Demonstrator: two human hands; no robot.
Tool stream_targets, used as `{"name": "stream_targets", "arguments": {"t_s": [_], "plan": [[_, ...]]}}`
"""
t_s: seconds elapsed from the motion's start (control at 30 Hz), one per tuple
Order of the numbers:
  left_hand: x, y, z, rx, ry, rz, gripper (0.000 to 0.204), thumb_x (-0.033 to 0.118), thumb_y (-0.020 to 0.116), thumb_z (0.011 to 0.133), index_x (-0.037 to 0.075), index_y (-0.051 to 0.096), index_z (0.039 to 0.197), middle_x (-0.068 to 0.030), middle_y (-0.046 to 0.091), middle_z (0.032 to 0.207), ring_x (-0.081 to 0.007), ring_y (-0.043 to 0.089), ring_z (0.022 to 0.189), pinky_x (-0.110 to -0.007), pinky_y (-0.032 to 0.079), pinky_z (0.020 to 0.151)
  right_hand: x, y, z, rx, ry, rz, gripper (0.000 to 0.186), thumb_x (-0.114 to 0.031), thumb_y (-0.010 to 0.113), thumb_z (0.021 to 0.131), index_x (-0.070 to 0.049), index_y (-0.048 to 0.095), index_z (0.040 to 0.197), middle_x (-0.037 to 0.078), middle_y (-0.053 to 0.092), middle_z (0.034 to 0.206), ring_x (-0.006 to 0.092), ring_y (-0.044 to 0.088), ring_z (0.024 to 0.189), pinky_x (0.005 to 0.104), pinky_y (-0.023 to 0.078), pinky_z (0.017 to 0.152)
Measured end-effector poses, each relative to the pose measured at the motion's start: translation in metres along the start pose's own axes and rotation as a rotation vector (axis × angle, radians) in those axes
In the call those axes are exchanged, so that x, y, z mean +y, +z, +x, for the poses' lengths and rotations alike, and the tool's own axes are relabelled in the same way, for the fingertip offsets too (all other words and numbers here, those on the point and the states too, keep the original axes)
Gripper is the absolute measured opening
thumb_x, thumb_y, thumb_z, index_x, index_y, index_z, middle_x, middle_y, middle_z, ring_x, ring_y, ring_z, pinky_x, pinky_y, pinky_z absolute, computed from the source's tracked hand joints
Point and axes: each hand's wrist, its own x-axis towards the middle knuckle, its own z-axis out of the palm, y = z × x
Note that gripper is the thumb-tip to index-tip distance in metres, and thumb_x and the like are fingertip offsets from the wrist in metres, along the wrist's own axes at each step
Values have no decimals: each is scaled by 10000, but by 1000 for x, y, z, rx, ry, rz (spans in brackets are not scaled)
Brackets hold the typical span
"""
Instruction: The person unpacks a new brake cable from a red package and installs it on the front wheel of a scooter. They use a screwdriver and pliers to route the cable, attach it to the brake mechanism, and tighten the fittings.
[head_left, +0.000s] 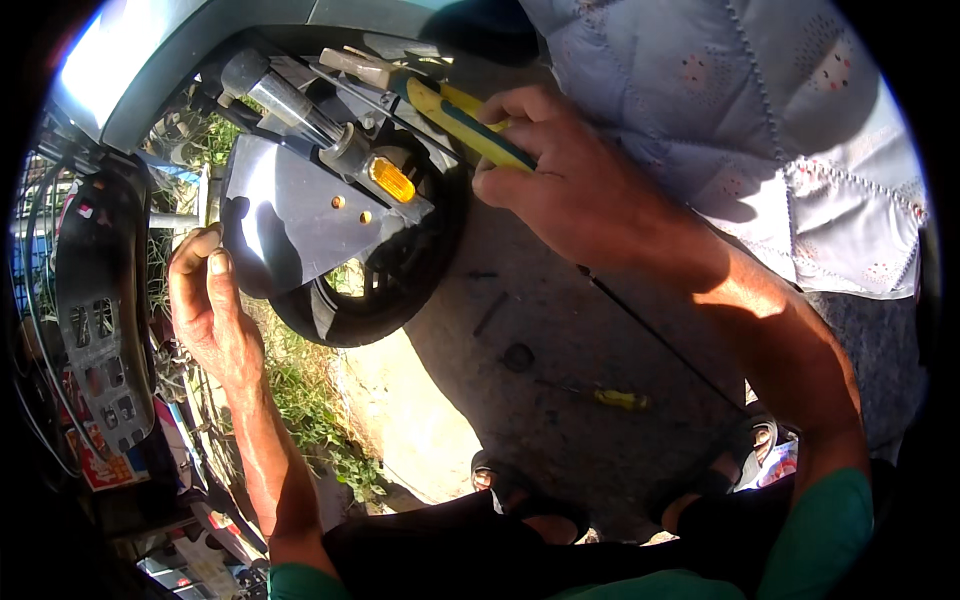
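My right hand (pixel 565 165) is closed around the yellow and dark green handles of pliers (pixel 470 128), whose jaws lie over the upper part of a wheel assembly. My left hand (pixel 215 300) pinches the left edge of a smooth grey mudguard (pixel 290 215) between thumb and fingers. Two small round holes show in the mudguard. Behind it sits a black-tyred wheel (pixel 385 320). A metal fork leg (pixel 300 110) runs down beside an orange reflector (pixel 392 180). Whatever the plier jaws touch cannot be made out.
A yellow-handled screwdriver (pixel 620 400) and a dark ring (pixel 518 357) lie on the shaded ground. Pale quilted cloth (pixel 720 90) covers the upper right. A grey body panel (pixel 230 50) overhangs the wheel. A black slotted part (pixel 105 330) stands at left. Sandalled feet are below.
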Motion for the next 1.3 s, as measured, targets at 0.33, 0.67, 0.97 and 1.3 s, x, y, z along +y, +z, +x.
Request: {"name": "stream_targets", "arguments": {"t_s": [0.33, 0.67, 0.97, 1.3], "plan": [[2, 43, 54, -120, -184, 197, 452, 384, 600, 968, 23, 601, 1241, -102, 641, 1095, -168, 568, 986, -288, 446, 893, -2, 16, 56, -405, -115, 520, 441, -359, 639, 816, -3, 691, 1070, 131, 659, 1030, 230, 591, 973, 324, 424, 863], [4, 45, 55, -207, -141, 257, 542, 450, 606, 927, 41, 578, 1282, -122, 601, 1199, -228, 533, 1121, -340, 392, 997, -1, 37, 92, -447, -224, 793, 448, -281, 657, 792, -1, 669, 1142, 94, 662, 1020, 187, 597, 972, 305, 444, 853], [5, 44, 54, -215, -72, 273, 482, 287, 661, 904, 10, 563, 1286, -161, 581, 1246, -255, 536, 1175, -369, 390, 1031, -15, 24, 104, -359, -75, 467, 344, -199, 669, 788, 33, 657, 1042, 85, 660, 880, 165, 607, 813, 306, 467, 731], [2, 44, 53, -232, -58, 240, 525, 278, 690, 878, -2, 547, 1298, -175, 536, 1320, -281, 508, 1242, -385, 358, 1079, -12, 31, 119, -347, -136, 437, 301, -215, 644, 814, -27, 686, 1045, 77, 678, 887, 151, 615, 810, 308, 476, 744]]}}
